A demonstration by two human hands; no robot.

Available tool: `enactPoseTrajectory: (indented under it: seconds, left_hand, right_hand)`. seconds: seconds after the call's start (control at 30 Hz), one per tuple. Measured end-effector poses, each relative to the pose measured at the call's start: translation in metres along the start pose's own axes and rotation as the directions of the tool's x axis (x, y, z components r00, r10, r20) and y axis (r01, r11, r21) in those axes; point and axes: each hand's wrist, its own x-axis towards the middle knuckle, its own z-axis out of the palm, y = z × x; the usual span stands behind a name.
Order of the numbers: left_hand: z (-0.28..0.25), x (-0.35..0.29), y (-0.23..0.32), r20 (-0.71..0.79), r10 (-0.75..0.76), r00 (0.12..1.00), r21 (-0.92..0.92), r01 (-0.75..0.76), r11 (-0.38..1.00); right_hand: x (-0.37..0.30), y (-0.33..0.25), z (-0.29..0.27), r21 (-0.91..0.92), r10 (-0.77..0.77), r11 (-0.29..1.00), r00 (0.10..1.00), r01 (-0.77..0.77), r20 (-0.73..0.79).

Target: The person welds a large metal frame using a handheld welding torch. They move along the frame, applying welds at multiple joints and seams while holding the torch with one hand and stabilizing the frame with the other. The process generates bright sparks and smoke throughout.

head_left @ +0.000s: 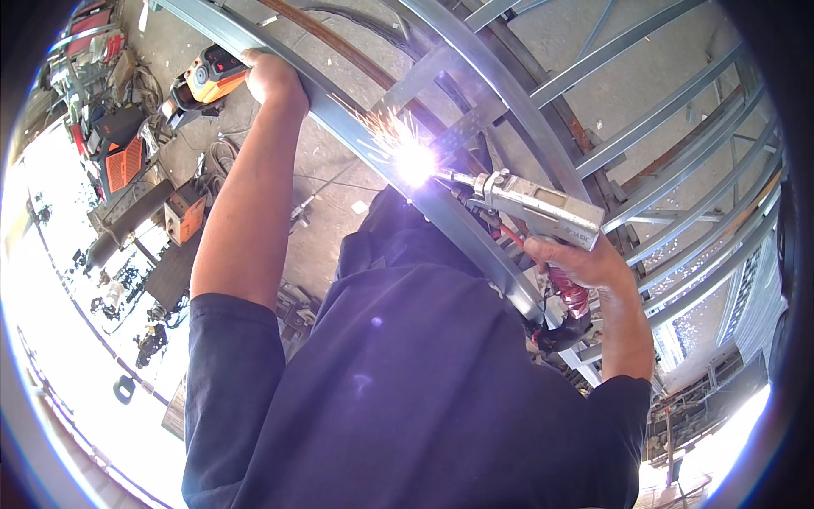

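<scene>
A white-hot welding glare (415,163) burns on a long grey steel tube (339,114) that slants across in front of me, and orange sparks fly up and left from it. My right hand (585,265) is closed on the grip of a silver welding gun (543,206), whose narrow tip reaches into the glare. Red wrapping (570,293) covers the gun's lower part beside my palm. Farther up the same tube, my left hand (275,82) is closed over its edge, though most of its fingers are hidden. The glare hides the joint itself.
Curved and straight steel bars (644,102) of a large frame spread to the right. An orange and black machine (214,75) stands beside my left hand. More orange equipment (125,164) and tangled cables lie on the left floor. A brown rusty bar (335,38) runs behind the tube.
</scene>
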Motion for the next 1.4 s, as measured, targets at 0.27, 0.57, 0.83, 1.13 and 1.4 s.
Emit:
enactPoseTrajectory:
  seconds: [0.27,0.57,0.83,1.13,1.4]
  left_hand:
    - [0.002,0.007,-0.005,0.011,-0.005,1.0,-0.083,0.006,0.997]
    - [0.003,0.011,-0.005,0.012,0.005,1.0,-0.028,-0.004,1.0]
    - [0.002,0.005,-0.002,0.0,0.011,1.0,0.008,-0.011,1.0]
    - [0.003,0.008,-0.003,-0.002,0.047,0.999,0.041,-0.047,0.998]
    - [0.002,0.02,-0.008,0.07,0.034,0.997,-0.105,-0.027,0.994]
  right_hand:
    - [-0.001,-0.002,-0.002,-0.008,-0.004,1.0,1.0,0.004,0.021]
    - [-0.004,-0.002,-0.001,0.01,0.001,1.0,1.0,-0.001,0.016]
    - [-0.008,0.001,-0.003,-0.021,0.027,0.999,1.0,-0.027,-0.003]
    - [-0.056,0.02,-0.022,0.175,0.021,0.985,0.989,0.006,-0.148]
    - [-0.162,-0.033,-0.067,0.034,-0.202,0.971,0.889,0.236,-0.411]
